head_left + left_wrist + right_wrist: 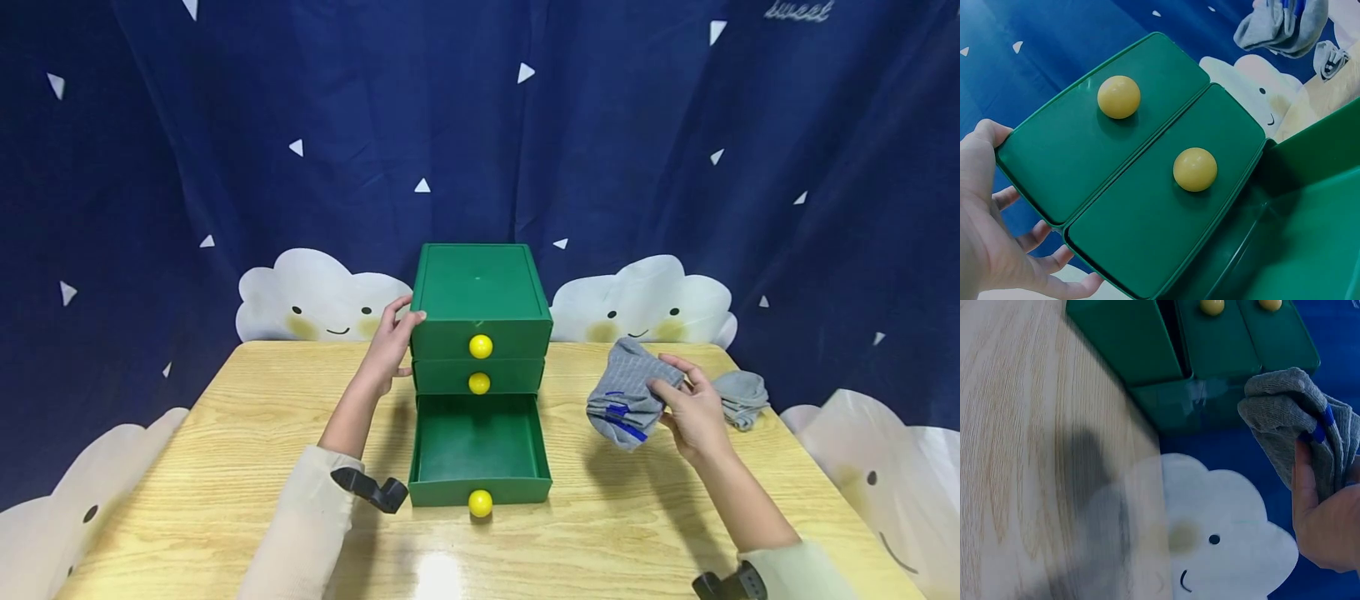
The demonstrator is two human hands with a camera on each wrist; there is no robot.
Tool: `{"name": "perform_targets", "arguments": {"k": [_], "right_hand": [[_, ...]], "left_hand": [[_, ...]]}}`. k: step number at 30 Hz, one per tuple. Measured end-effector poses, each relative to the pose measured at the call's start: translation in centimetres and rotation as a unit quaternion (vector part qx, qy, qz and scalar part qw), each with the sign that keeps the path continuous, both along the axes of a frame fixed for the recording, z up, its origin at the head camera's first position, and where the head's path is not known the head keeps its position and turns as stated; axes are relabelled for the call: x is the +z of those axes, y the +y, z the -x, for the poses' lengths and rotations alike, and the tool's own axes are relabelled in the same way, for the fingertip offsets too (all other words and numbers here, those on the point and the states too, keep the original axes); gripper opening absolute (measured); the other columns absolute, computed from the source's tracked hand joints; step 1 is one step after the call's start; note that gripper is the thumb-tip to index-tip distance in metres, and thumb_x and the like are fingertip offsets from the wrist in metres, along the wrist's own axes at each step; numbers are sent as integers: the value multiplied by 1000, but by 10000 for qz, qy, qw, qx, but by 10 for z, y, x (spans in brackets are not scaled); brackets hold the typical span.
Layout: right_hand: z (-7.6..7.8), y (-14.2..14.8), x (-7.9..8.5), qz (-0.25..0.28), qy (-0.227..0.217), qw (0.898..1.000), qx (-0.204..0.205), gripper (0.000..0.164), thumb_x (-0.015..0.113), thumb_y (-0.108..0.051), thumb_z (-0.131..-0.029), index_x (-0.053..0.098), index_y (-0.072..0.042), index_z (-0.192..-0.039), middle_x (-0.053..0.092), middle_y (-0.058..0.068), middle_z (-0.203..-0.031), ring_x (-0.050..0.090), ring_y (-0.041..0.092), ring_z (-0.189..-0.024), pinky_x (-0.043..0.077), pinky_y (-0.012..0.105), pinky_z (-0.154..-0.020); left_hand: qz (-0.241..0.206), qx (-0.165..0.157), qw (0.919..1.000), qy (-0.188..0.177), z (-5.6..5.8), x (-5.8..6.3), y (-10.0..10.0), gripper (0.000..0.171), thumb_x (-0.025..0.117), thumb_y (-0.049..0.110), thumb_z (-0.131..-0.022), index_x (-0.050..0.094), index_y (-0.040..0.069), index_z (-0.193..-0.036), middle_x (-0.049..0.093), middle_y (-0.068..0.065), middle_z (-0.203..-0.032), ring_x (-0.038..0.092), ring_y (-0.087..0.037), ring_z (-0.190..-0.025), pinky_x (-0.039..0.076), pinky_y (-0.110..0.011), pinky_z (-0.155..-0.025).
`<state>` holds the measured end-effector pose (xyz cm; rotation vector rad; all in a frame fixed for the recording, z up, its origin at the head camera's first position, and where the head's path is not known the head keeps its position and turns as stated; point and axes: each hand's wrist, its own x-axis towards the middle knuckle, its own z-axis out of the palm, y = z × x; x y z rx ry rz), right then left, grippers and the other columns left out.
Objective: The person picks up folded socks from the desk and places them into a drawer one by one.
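A green drawer cabinet (482,283) with round yellow knobs stands on the table, its bottom drawer (480,450) pulled out and nothing lying inside. My left hand (392,346) rests against the cabinet's left side, fingers spread, with the thumb at the front edge. To the right of the cabinet, my right hand (693,408) holds a folded pair of grey socks (626,392) with blue stripes above the table, thumb on one side and fingers on the other. The upper two drawers (1147,156) are closed.
Another folded grey pair of socks (741,396) lies on the wooden table (300,400) near its right edge, behind my right hand. A dark blue curtain (360,108) with white clouds and triangles hangs behind the table.
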<state>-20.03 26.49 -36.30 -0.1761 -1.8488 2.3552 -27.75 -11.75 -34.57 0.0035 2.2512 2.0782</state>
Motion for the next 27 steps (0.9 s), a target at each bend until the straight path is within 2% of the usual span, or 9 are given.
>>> {"name": "perform_targets", "arguments": {"k": [7, 12, 17, 24, 27], "right_hand": [[-7, -12, 5, -155, 69, 9989, 447, 33, 56, 3, -87, 51, -18, -113, 61, -11, -84, 59, 2, -65, 50, 17, -50], [-12, -23, 7, -417, -156, 9955, 836, 34, 55, 1, -88, 47, -14, -118, 58, -9, -84, 57, 2, -66, 50, 17, -52], [-13, -35, 7, -429, -319, 9918, 1162, 34, 57, 1, -87, 50, -16, -115, 57, -7, -82, 56, 2, -64, 50, 17, -52], [-14, -49, 4, -875, -598, 9838, 1449, 35, 56, -1, -86, 50, -16, -117, 53, -5, -81, 49, 0, -61, 39, 13, -45], [-13, -57, 0, -843, -722, 9799, 1658, 38, 54, -1, -86, 47, -13, -121, 54, -5, -82, 53, 2, -65, 47, 16, -51]], "left_hand": [[-20, -6, 10000, -2, 1, -1, 0, 60, 44, 43, -91, 21, 34, -146, 25, -11, -150, 29, -35, -137, 35, -70, -92], [-28, 33, 10000, -20, 1, 0, 1, 59, 45, 44, -91, 22, 34, -145, 26, -10, -150, 29, -34, -137, 35, -70, -92], [-52, 64, 10000, -18, 0, 1, 2, 58, 45, 44, -91, 23, 34, -144, 27, -10, -149, 31, -34, -136, 35, -70, -91], [-68, 63, 10000, -18, 1, 0, 2, 58, 45, 43, -91, 23, 34, -144, 27, -10, -149, 30, -35, -136, 35, -70, -91], [-66, 76, 9999, -18, 1, 0, 2, 58, 46, 43, -91, 23, 34, -144, 27, -10, -149, 30, -34, -136, 35, -70, -91]]}}
